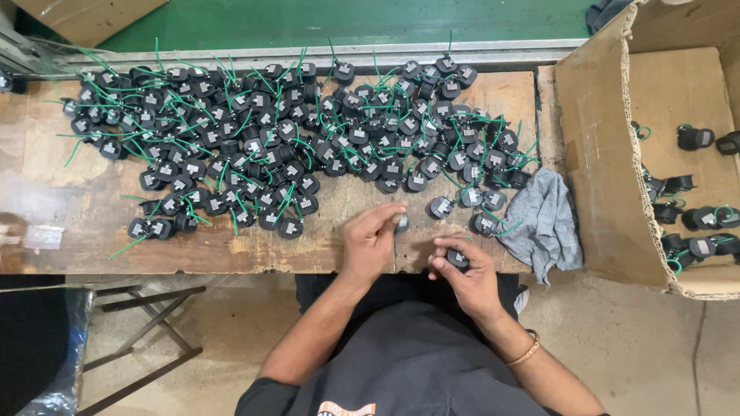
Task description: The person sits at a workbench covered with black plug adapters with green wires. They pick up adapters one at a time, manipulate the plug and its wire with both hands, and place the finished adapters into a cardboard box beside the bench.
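My left hand [370,239] hovers over the near edge of the wooden bench [69,231], fingers pinched around a small grey part [401,223]. My right hand [465,279] holds a small black round component [458,259] just off the bench's front edge. A big heap of the same black components with green wires [277,131] covers the bench's far half. The nearest loose ones [441,206] lie just beyond my hands.
A crumpled grey cloth [543,219] lies at the bench's right end. Beside it stands an open cardboard box [601,154] holding several black components [697,139]. A folding stool frame [146,323] stands on the floor at lower left. A green floor strip [347,19] runs behind the bench.
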